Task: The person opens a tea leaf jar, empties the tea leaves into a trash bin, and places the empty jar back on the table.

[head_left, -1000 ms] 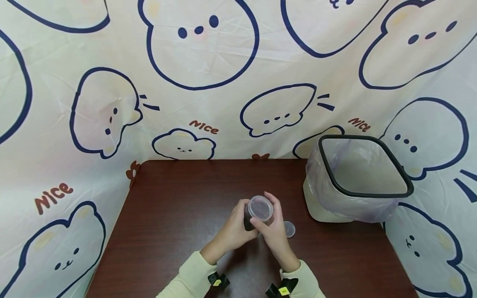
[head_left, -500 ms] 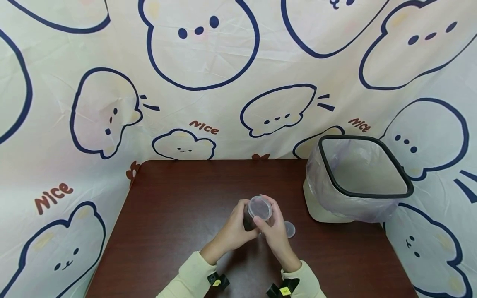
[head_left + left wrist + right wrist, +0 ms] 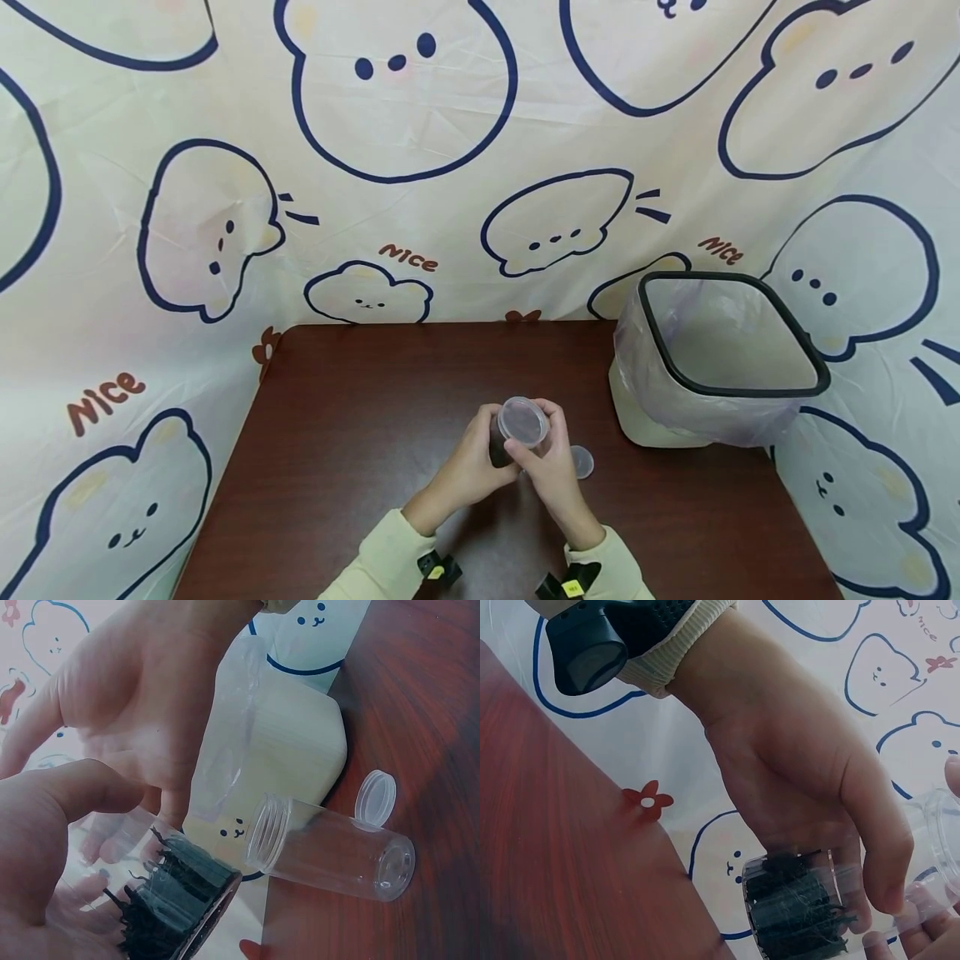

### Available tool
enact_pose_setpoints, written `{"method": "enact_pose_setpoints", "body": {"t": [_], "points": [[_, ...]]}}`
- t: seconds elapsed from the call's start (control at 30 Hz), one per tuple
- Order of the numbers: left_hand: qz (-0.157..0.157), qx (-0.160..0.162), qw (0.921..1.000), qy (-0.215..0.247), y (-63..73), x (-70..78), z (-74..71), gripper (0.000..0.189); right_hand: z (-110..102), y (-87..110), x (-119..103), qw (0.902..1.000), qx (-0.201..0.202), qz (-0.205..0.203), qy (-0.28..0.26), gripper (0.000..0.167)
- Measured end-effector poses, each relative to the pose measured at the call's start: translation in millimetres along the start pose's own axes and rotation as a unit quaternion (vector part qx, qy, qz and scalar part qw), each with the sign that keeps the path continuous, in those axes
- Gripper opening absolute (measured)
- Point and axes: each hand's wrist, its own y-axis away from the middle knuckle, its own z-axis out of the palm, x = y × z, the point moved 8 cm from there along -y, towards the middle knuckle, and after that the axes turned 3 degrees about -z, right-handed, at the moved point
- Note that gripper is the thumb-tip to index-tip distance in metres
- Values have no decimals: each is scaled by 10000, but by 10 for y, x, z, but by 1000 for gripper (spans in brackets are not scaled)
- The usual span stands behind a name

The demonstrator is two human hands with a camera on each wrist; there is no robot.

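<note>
In the head view my left hand (image 3: 465,462) grips a clear plastic jar (image 3: 498,442), tilted above the table. Dark, stringy dried strips fill its lower end, seen through the wall in the right wrist view. My right hand (image 3: 553,467) holds the jar round its clear top (image 3: 523,422), thumb in front and fingers behind. Whether that top is a lid or an open mouth, I cannot tell. A second clear jar (image 3: 337,851), uncapped and without visible contents, stands on the table, largely hidden by the hands in the head view. Beside it lies a clear lid (image 3: 582,462).
A bin (image 3: 660,417) with a dark rim and a clear bag liner stands at the table's back right. The dark brown table (image 3: 360,392) meets a cartoon-printed cloth (image 3: 420,225) at its back edge.
The right hand's fingers have shifted round the jar's top, its raised forefinger coming down. Jar and left hand stay nearly still; the view has drifted slightly.
</note>
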Motion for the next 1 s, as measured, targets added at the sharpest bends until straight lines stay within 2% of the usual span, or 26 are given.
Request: {"method": "enact_pose_setpoints", "body": {"t": [0.3,0.5,0.63,0.73,1.0], "points": [[-132,-56,9998,103,9,-15,11,71,5,-1,-32,9996,-265,-42,56,64],[-52,-14,9999,112,11,-6,8,71,10,11,-19,9990,-419,-124,59,73],[52,47,10000,28,3,1,4,71,5,5,4,9992,-332,-180,132,89],[58,57,10000,-12,6,-1,7,71,2,3,21,9994,-185,-128,262,93],[37,76,10000,-24,10,2,17,70,3,9,-10,9999,88,-142,19,76]]}}
